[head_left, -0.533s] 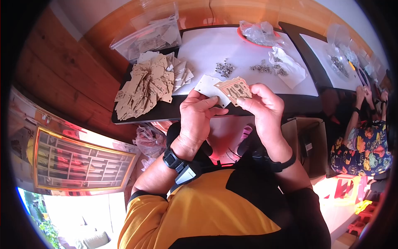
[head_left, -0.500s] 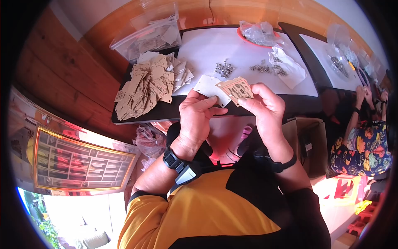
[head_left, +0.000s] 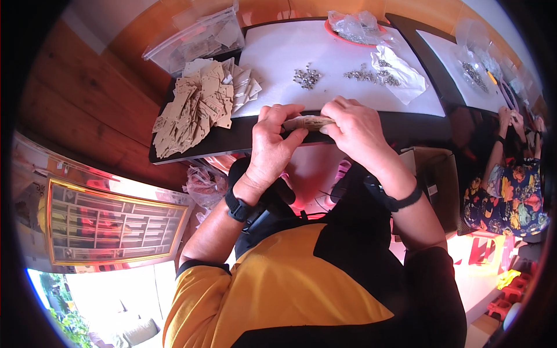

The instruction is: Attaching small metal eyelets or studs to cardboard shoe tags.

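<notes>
Both hands meet at the table's front edge around a small stack of cardboard cards [head_left: 310, 122], seen nearly edge-on. My left hand [head_left: 275, 136] pinches its left end between thumb and fingers. Its right end is gripped by my right hand [head_left: 357, 129], fingers curled over the far side. How many cards are in the stack cannot be made out. Left of my hands lies a large heap of tan cards [head_left: 194, 110] with notched corners. Just beyond my hands, a small pile of shiny metal pieces [head_left: 306, 77] rests on the white table surface [head_left: 272, 52].
More metal pieces [head_left: 361, 76] lie to the right, beside crumpled white paper [head_left: 409, 81]. A red basin [head_left: 332, 29] with plastic bags stands at the back, a clear bin [head_left: 200, 43] at back left. An open carton [head_left: 444, 191] stands below right. Another person's hands [head_left: 510, 119] work at far right.
The cards, held fanned apart half a second ago, are now brought together and tilted edge-on. My hands have moved closer to each other, and the view has shifted slightly.
</notes>
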{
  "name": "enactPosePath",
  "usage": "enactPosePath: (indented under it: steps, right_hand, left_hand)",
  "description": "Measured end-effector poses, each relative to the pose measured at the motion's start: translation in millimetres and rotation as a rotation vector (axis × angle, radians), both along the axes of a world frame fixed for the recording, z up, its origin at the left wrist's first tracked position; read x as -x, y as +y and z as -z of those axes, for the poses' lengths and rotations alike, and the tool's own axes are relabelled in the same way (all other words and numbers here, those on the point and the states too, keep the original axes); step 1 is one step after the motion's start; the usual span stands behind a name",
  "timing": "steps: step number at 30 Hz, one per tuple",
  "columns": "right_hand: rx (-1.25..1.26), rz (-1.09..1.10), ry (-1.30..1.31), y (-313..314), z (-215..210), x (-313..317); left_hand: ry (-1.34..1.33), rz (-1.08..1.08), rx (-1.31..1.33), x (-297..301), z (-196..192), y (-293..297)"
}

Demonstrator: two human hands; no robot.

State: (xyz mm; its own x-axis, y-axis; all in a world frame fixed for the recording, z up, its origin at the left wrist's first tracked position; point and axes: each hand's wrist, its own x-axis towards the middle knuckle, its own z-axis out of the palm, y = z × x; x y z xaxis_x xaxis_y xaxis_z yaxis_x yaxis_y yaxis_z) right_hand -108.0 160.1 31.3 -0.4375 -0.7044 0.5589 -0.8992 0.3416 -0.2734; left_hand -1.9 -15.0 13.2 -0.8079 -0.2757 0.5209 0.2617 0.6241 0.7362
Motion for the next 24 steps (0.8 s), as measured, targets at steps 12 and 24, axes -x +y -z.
enactPosePath:
  steps: [12,24]
  right_hand:
    - [0.31,-0.09,-0.253,4.9,19.7,9.7]
    - [0.373,0.015,-0.333,-3.3,28.1,4.7]
  left_hand:
    - [-0.047,0.065,-0.013,12.8,1.6,6.3]
    - [-0.101,0.069,-0.146,18.2,11.5,0.0]
